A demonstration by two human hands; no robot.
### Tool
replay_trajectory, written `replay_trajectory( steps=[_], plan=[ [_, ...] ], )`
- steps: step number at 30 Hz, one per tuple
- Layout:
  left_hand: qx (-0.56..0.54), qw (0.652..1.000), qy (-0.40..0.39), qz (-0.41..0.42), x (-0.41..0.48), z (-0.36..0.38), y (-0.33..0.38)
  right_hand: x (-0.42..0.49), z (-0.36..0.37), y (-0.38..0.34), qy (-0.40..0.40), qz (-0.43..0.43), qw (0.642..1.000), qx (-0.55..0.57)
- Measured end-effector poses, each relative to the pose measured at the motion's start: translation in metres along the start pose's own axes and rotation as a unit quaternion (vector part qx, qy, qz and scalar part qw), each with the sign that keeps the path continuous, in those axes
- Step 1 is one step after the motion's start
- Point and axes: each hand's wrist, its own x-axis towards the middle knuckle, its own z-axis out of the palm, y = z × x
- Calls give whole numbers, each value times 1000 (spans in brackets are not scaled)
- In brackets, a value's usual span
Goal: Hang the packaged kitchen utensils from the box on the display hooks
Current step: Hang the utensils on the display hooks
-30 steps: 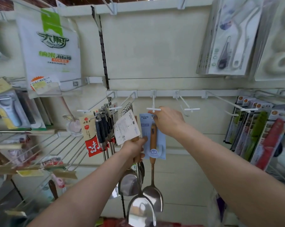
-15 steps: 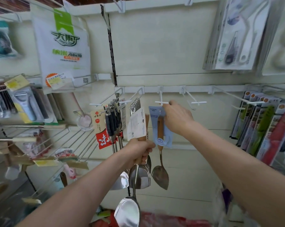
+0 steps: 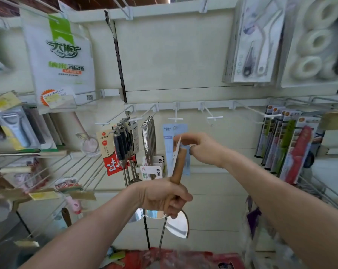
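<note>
My left hand (image 3: 164,199) grips the wooden handle of a packaged spatula (image 3: 179,166), held upright below the hook rail; its metal shaft runs down out of my fist. At the top of that handle my right hand (image 3: 201,148) pinches the spatula's white card. Just behind them a second spatula on a blue card (image 3: 169,136) hangs from a white display hook (image 3: 175,119), with its steel blade (image 3: 179,226) showing under my left hand. A red box (image 3: 183,259) lies blurred at the bottom edge.
Right of the blue card a white hook (image 3: 214,117) stands bare. Left of it hang steel ladles (image 3: 149,140) and black-handled utensils (image 3: 121,146). Packaged knives (image 3: 292,148) fill the hooks at right, and wire racks (image 3: 47,171) jut out at left.
My right hand let go of the blue-card spatula, which stays on its hook, and dropped to the card of the spatula in my left hand. My left hand swung that spatula rightward.
</note>
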Motion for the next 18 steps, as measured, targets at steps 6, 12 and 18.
replay_trajectory(
  steps=[6, 12, 18],
  plan=[
    [-51, 998, 25, -2, 2, 2, -3, -9, -10, 3, -29, 6, 999, -30],
    [-163, 960, 229, -15, 10, -4, -2, -8, -2, 17, 43, 42, 998, -7],
    [-191, 924, 331, -9, 23, -3, -3, -3, 3, 16, 88, 42, 995, 0]
  ],
)
